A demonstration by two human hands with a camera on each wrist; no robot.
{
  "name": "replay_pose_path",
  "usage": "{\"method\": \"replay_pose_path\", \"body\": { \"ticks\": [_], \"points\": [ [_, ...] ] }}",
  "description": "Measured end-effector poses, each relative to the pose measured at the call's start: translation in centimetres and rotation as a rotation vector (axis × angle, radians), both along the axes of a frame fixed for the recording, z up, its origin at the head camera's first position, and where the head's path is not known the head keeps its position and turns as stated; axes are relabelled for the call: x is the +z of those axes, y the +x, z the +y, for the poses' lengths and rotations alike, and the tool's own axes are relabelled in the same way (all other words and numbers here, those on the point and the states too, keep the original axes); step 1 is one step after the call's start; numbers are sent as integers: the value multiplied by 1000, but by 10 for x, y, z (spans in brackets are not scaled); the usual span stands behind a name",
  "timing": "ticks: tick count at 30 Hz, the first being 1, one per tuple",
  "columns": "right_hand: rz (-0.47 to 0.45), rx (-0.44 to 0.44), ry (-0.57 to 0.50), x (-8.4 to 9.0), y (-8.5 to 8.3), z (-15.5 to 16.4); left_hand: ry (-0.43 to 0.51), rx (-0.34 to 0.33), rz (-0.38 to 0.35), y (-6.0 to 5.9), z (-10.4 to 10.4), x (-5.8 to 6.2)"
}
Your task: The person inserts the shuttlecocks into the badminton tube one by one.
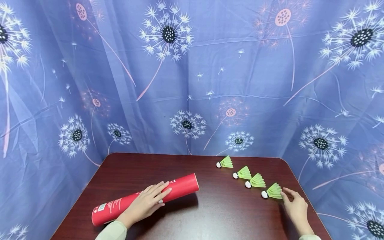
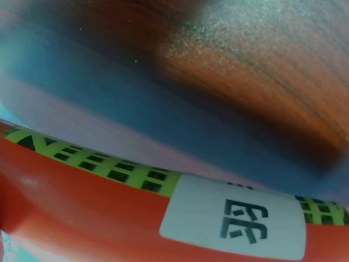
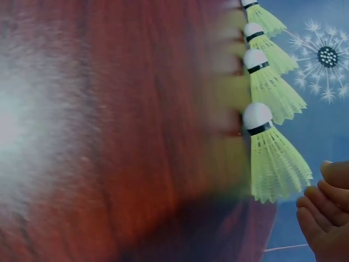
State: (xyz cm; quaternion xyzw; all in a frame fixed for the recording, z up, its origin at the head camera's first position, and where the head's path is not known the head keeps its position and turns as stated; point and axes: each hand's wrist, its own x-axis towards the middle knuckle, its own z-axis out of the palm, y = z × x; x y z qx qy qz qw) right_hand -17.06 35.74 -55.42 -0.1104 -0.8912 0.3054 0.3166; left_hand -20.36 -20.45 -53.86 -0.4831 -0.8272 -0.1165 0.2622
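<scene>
Steady long, red, smooth-sided tube [image 1: 183, 187], gripped by left hand [image 1: 145, 202] over reddish-brown wooden counter [image 1: 222, 213]; handle lightly, by skirt rim [image 3: 279, 197], nearest yellow-green, white-tipped shuttlecock [image 1: 273, 191], right of tube at right hand [image 1: 295, 206], pinch not discernible.

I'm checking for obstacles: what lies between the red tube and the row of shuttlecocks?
Only bare brown tabletop separates the red tube from the shuttlecocks; the head view shows this.

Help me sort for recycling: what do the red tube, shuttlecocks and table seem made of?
Red tube: probably cardboard, smooth printed finish; its end shows a thin tan edge.
Shuttlecocks: skirts likely plastic, semi-translucent, given the regular mesh; smooth white tips, cork or foam unclear.
Table: wood or laminate, glossy, showing grain and glare.
</scene>
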Motion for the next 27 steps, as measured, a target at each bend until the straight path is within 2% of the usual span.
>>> {"method": "replay_pose_path", "body": {
  "ticks": [6, 15, 23, 27],
  "points": [
    [-27, 20, -6, -4, 2, -3, -1, -8, -5, -1, -1, 2],
    [-73, -54, -25, -8, 4, 0, -9, -3, -2, -1, -3, 4],
    [-107, -7, 0, -11, 7, 1, 6, -9, 2, -2, -2, 2],
    [-95, -9, 2, -12, 8, -1, 9, -14, 2, -2, -2, 1]
  ]
}}
